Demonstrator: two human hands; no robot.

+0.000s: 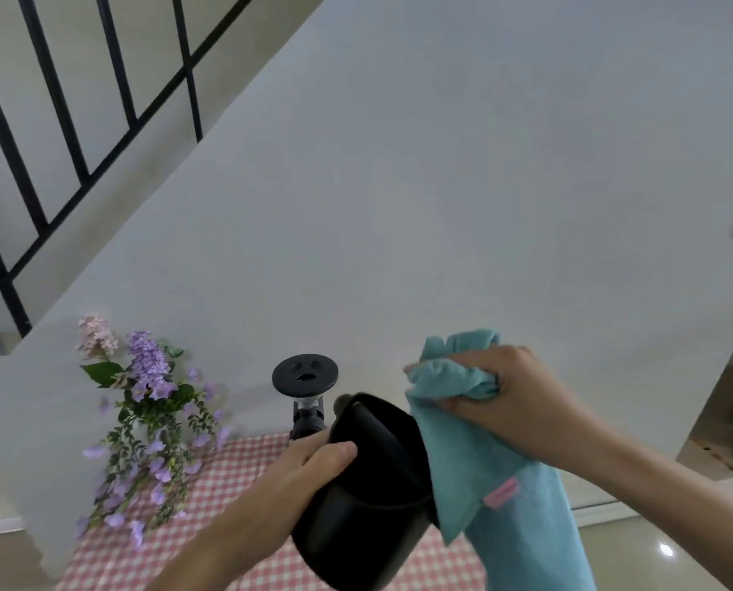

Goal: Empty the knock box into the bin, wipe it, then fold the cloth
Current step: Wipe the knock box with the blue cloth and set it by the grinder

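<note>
Before a white wall, above the pink-checked tabletop point(245, 475), my left hand point(300, 467) gripped the tilted black plastic knock box point(369, 496); my right hand point(513, 403) clutched the bunched teal cloth point(484, 462) against its rim. I judged wiping underway, folding left.

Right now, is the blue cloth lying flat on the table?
No, the right hand holds the blue cloth bunched up in the air beside the black knock box.
</note>
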